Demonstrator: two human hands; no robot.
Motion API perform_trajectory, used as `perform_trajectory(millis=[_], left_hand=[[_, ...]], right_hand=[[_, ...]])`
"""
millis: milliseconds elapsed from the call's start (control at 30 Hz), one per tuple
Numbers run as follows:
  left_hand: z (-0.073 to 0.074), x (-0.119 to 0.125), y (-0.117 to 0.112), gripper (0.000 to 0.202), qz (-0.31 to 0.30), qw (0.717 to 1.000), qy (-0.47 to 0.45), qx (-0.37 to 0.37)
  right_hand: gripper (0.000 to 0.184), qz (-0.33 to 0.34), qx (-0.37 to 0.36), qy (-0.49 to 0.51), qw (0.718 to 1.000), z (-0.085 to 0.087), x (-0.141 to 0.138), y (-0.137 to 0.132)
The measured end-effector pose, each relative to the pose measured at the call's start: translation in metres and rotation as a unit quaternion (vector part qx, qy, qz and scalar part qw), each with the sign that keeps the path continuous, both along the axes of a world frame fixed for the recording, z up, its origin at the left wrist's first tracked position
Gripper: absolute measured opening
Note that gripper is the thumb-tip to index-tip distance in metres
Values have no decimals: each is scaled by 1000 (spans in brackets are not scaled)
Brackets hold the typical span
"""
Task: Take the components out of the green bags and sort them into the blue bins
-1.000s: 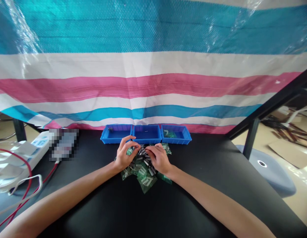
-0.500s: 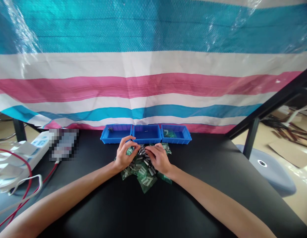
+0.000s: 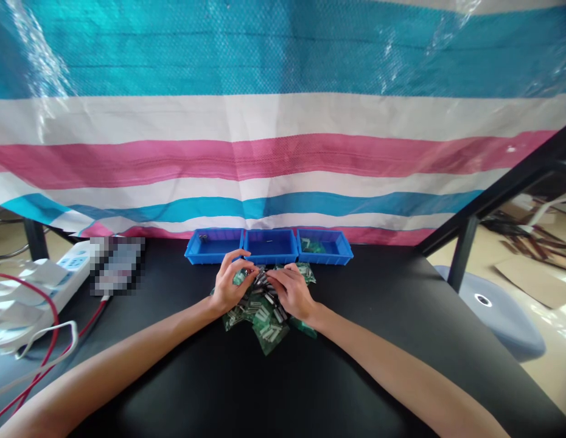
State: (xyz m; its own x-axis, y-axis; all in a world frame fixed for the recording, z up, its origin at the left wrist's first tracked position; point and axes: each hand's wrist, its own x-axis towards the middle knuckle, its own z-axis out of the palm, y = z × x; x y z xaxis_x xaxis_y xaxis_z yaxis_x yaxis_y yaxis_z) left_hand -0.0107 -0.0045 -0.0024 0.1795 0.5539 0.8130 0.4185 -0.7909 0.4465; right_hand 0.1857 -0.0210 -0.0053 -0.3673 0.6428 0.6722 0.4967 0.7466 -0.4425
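Note:
My left hand [image 3: 232, 283] is over the left side of a pile of small metal pins [image 3: 265, 286] and green-tinted plastic bags [image 3: 268, 333]. Its thumb and index fingertip meet in a pinch, the other fingers curved above. Facing it from the right, my right hand [image 3: 294, 293] has its thumb and fingers pressed together, the tips close to the left hand's. Whatever sits between the fingertips is too small to make out. Short silvery cylindrical pieces show inside several bags, and others lie loose between the hands.
Behind the pile stand three blue bins: the left bin [image 3: 214, 248] holds a few small metal parts, the middle bin [image 3: 271, 250] one small piece, the right bin [image 3: 324, 250] green bags. A power strip [image 3: 59, 286] with cables lies left. A striped sheet [image 3: 283, 158] hangs behind.

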Motion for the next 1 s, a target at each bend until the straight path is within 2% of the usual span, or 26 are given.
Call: perform_trajectory(millis=[267,500,1000], left_hand=[[2,1,-1,16,6,1000,2,-15],[-3,1,3,18,-38,999,-11,-8],[-1,1,2,19,-21,1000,-7,22]], right_hand=[[18,4,4,5,1000,1,0,0],[17,-1,-10,6,1000,0,-1,-1],[21,26,0,-13,1000,-2,-1,0]])
